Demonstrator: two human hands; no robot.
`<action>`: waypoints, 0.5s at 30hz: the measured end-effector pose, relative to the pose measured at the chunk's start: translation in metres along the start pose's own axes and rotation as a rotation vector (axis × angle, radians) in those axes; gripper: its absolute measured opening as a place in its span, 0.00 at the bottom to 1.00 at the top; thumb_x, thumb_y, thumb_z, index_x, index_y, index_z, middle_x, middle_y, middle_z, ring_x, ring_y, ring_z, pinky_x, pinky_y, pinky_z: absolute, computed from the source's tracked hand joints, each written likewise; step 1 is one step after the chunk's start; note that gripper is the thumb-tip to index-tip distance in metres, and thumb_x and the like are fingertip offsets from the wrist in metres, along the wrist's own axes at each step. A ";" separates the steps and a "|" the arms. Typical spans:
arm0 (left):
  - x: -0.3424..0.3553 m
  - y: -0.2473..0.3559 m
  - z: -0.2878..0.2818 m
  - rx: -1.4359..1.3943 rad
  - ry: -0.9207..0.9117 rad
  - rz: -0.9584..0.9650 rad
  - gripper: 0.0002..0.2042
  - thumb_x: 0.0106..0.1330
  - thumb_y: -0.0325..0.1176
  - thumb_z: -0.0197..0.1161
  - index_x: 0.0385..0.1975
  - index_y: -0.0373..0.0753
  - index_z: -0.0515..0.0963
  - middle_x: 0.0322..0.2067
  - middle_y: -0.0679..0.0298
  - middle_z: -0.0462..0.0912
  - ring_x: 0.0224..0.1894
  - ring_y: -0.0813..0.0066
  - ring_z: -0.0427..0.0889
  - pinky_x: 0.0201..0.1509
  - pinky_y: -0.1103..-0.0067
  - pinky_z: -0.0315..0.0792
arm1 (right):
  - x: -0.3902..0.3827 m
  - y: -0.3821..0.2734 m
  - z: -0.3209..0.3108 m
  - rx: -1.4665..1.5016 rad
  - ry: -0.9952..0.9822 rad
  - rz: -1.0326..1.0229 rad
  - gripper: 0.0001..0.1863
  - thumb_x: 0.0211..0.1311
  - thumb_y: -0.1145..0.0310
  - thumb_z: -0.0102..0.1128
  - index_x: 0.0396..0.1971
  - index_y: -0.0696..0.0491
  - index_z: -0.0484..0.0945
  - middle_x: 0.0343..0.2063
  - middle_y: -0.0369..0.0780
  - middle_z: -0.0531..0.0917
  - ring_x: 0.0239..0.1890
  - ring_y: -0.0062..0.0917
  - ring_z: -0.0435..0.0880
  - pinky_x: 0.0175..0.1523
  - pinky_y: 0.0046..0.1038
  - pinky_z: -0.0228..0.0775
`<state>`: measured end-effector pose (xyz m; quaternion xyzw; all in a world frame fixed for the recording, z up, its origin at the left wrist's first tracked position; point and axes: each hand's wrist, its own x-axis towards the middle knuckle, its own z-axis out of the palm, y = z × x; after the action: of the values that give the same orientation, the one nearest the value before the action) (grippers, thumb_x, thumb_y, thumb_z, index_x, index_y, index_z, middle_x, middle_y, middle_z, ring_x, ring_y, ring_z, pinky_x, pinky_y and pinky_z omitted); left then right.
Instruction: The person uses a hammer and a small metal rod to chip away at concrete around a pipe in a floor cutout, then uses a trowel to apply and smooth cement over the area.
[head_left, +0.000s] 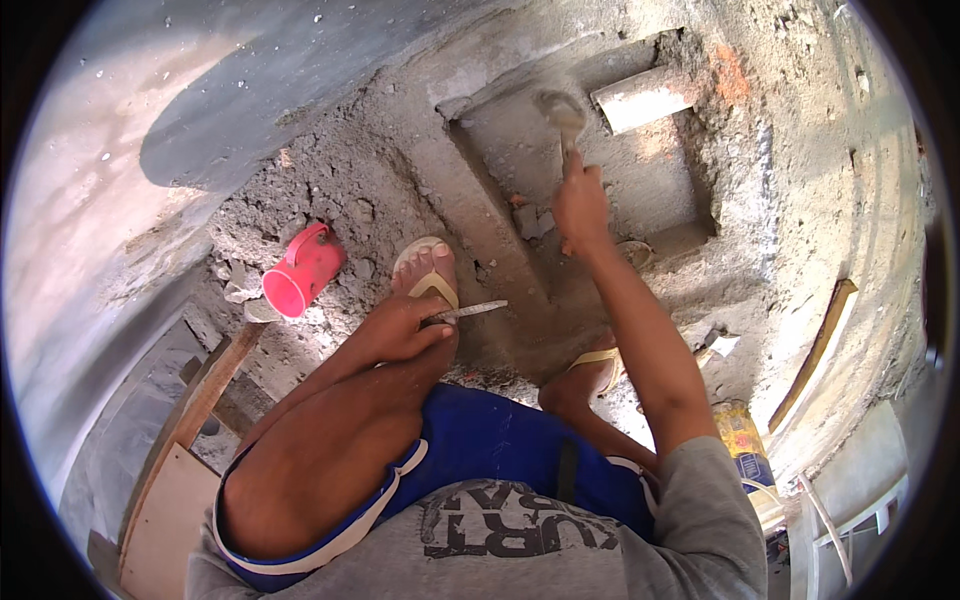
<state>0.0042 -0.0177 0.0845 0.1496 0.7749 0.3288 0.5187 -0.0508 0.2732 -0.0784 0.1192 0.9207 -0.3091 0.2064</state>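
My right hand is closed round the handle of a short tool with a rounded head, smeared by motion, so its kind is unclear. The head is over the floor of a square cement-walled pit. Close to the head, a pale pipe end sticks into the pit from the far right. My left hand rests at my left knee, fingers closed on a thin, flat, greyish strip that points right. What the strip is, I cannot tell.
A pink plastic mug lies tipped on rubble left of my sandalled left foot. Loose chips sit in the pit. A wooden strip and a yellow-and-blue bag lie at right; wooden boards stand at left.
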 end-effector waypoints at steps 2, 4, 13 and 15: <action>-0.001 0.000 0.000 0.008 0.013 0.007 0.13 0.63 0.38 0.64 0.43 0.39 0.80 0.34 0.51 0.83 0.40 0.49 0.83 0.44 0.64 0.74 | 0.017 -0.020 0.031 0.028 0.022 0.081 0.29 0.59 0.74 0.50 0.62 0.63 0.63 0.39 0.62 0.75 0.34 0.57 0.81 0.40 0.50 0.76; 0.007 -0.002 0.002 0.007 0.024 0.040 0.13 0.63 0.38 0.64 0.43 0.39 0.80 0.34 0.51 0.83 0.39 0.49 0.83 0.44 0.64 0.75 | 0.018 -0.027 0.073 0.004 0.156 -0.048 0.27 0.62 0.73 0.47 0.61 0.63 0.64 0.40 0.62 0.75 0.34 0.57 0.82 0.40 0.50 0.77; 0.005 -0.004 -0.001 0.010 0.081 0.049 0.13 0.64 0.41 0.63 0.43 0.41 0.80 0.35 0.51 0.84 0.40 0.48 0.83 0.45 0.62 0.74 | 0.009 -0.047 0.043 -0.311 -0.206 -0.264 0.25 0.67 0.72 0.46 0.62 0.64 0.63 0.44 0.56 0.75 0.36 0.50 0.84 0.37 0.45 0.80; 0.005 -0.006 0.003 0.001 0.060 0.007 0.14 0.64 0.42 0.63 0.44 0.42 0.80 0.36 0.52 0.84 0.41 0.49 0.82 0.45 0.62 0.74 | -0.004 -0.040 0.048 -0.342 -0.238 -0.270 0.26 0.66 0.73 0.47 0.64 0.64 0.62 0.44 0.55 0.75 0.36 0.49 0.84 0.37 0.44 0.80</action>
<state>0.0059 -0.0186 0.0763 0.1423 0.7898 0.3346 0.4939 -0.0463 0.2120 -0.0909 -0.0789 0.9364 -0.1853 0.2872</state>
